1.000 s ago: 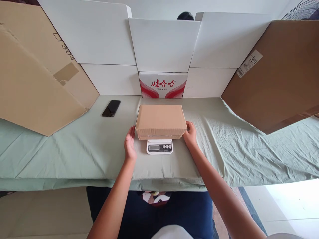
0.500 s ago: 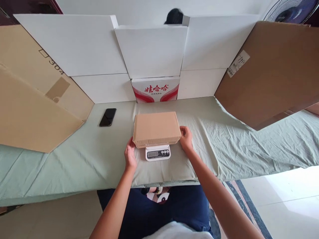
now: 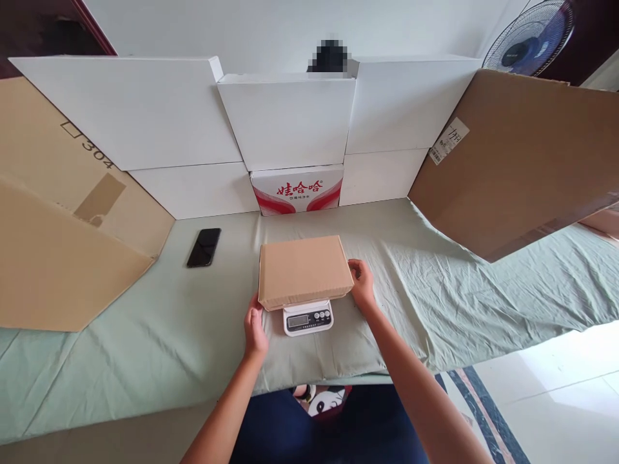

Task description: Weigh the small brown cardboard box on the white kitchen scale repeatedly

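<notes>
A brown cardboard box [image 3: 304,270] sits on top of a small white kitchen scale [image 3: 308,319], whose display and buttons show below the box's front edge. My left hand [image 3: 255,327] grips the box at its near left corner, the fingers partly hidden behind its side. At the right end, my right hand [image 3: 362,283] has its fingers curled against the box. The scale's platform is covered by the box, and I cannot read its display.
A black phone [image 3: 204,247] lies on the green cloth [image 3: 207,335] to the left. White boxes [image 3: 285,122] wall off the back, with a red-and-white printed carton [image 3: 297,189] among them. Large cardboard panels [image 3: 517,161] flank both sides. A fan [image 3: 527,45] and a person's head [image 3: 330,57] show behind.
The view has tilted upward, so everything appears lower in the picture. Both hands remain at the box's sides, and the box is still on the scale.
</notes>
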`<state>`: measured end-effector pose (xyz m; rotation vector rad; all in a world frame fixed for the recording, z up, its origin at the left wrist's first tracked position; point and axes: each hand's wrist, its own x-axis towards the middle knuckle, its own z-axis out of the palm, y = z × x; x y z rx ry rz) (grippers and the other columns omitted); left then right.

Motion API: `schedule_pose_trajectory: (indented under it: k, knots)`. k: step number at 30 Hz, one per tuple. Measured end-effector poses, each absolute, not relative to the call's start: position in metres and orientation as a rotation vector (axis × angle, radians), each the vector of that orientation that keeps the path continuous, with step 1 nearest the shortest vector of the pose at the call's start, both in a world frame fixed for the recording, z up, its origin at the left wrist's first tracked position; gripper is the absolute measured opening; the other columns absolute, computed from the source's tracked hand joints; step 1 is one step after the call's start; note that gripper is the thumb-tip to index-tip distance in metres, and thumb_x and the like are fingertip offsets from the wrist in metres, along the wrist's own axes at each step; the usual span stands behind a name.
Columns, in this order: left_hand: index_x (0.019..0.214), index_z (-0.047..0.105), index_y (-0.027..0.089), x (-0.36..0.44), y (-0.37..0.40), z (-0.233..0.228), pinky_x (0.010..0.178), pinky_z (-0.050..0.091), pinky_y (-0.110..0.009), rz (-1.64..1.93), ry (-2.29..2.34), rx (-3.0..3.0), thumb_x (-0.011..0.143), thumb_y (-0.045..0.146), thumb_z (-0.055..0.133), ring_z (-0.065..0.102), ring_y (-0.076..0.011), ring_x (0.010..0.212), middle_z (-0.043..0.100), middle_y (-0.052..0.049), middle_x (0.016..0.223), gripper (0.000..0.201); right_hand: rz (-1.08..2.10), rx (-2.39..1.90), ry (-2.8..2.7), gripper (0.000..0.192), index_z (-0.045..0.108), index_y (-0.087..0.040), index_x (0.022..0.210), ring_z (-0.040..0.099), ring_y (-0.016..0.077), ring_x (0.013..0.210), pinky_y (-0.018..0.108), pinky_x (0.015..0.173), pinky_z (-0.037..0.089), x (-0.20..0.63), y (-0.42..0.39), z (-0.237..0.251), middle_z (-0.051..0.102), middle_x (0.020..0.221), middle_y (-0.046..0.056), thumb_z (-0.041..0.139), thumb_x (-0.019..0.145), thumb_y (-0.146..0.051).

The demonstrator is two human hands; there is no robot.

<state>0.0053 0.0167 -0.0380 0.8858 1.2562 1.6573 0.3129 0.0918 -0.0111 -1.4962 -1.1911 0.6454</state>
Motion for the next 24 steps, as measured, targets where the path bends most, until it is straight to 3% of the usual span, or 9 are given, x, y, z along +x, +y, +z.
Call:
schedule_pose_trajectory:
  k: [7,11,16,24]
  knots:
    - [0.114,0.075,0.021,0.010,0.020,-0.034,0.112,0.048,-0.041,1.723,1.239,0.804,0.081,0.075,0.063,0.066,-0.0289,0.127,0.077,-0.012,0.121,0.064,0.698,-1.462,-1.136,0.028,0.062,-0.025,0.111,0.069,0.0249,0.109,0.047,0.101,0.053,0.314,0.091,-0.014,0.071,0.115,0.008,0.060,0.084,-0.027]
    - [0.117,0.074,0.021,0.014,0.020,-0.028,0.112,0.049,-0.040,1.753,1.250,0.824,0.083,0.076,0.061,0.066,-0.0292,0.129,0.076,-0.013,0.126,0.066,0.758,-1.410,-1.159,0.029,0.060,-0.026,0.114,0.068,0.0239,0.112,0.048,0.104,0.053,0.315,0.090,-0.015,0.069,0.117,0.007,0.060,0.084,-0.026]
    - [0.121,0.073,0.020,0.013,0.020,-0.027,0.110,0.051,-0.042,1.711,1.316,0.915,0.086,0.076,0.057,0.069,-0.0302,0.124,0.077,-0.013,0.124,0.068,0.803,-1.319,-1.066,0.047,0.049,-0.027,0.126,0.068,0.0220,0.114,0.048,0.108,0.052,0.313,0.089,-0.015,0.063,0.124,0.007,0.060,0.080,-0.021]
    - [0.124,0.072,0.020,0.011,0.020,-0.026,0.113,0.048,-0.043,1.696,1.323,0.995,0.088,0.077,0.054,0.065,-0.0314,0.128,0.075,-0.013,0.129,0.070,0.769,-1.312,-1.024,0.054,0.048,-0.027,0.126,0.065,0.0224,0.115,0.049,0.111,0.050,0.309,0.089,-0.008,0.060,0.123,0.007,0.060,0.075,-0.020]
